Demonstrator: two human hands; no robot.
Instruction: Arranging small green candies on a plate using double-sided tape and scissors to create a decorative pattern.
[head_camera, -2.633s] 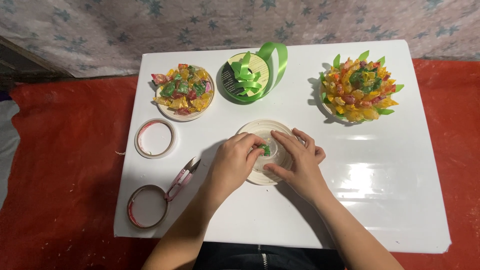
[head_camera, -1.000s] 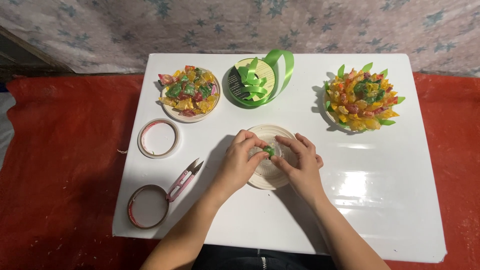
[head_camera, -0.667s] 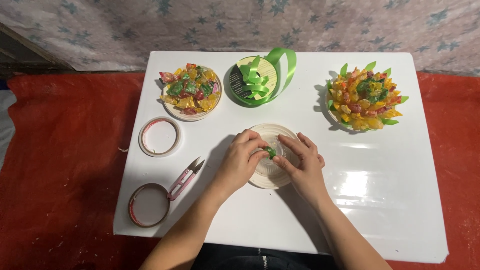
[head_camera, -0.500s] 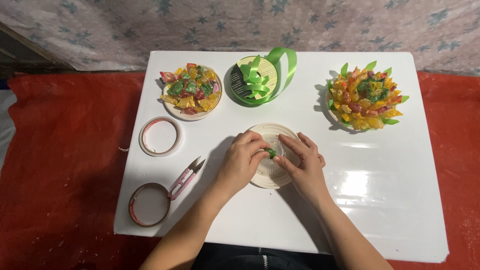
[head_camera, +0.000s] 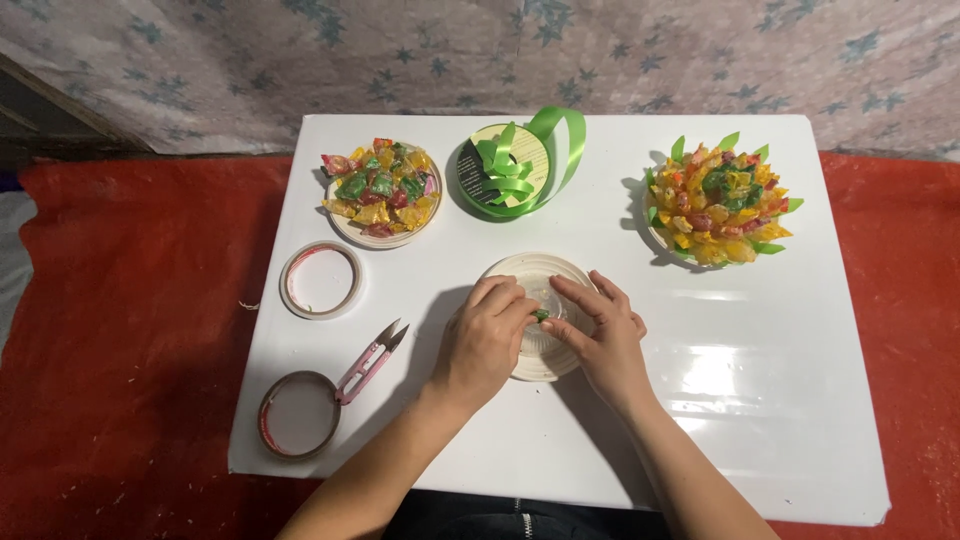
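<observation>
A round cream lid or plate (head_camera: 540, 272) lies upturned in the middle of the white table (head_camera: 760, 380). Both my hands rest on it. My left hand (head_camera: 485, 340) and my right hand (head_camera: 600, 335) meet at their fingertips, pinching a small green piece (head_camera: 541, 315) against the plate. Most of the green piece is hidden by my fingers.
A plate of wrapped candies (head_camera: 382, 192) sits back left, a spool of green ribbon (head_camera: 515, 165) back centre, a candy-covered round arrangement with green leaves (head_camera: 720, 200) back right. Two tape rolls (head_camera: 320, 280) (head_camera: 297, 415) and pink snips (head_camera: 368, 362) lie at left. Red cloth surrounds the table.
My hands have stayed on the plate, fingers shifting slightly around the green piece. The camera view drifted a little.
</observation>
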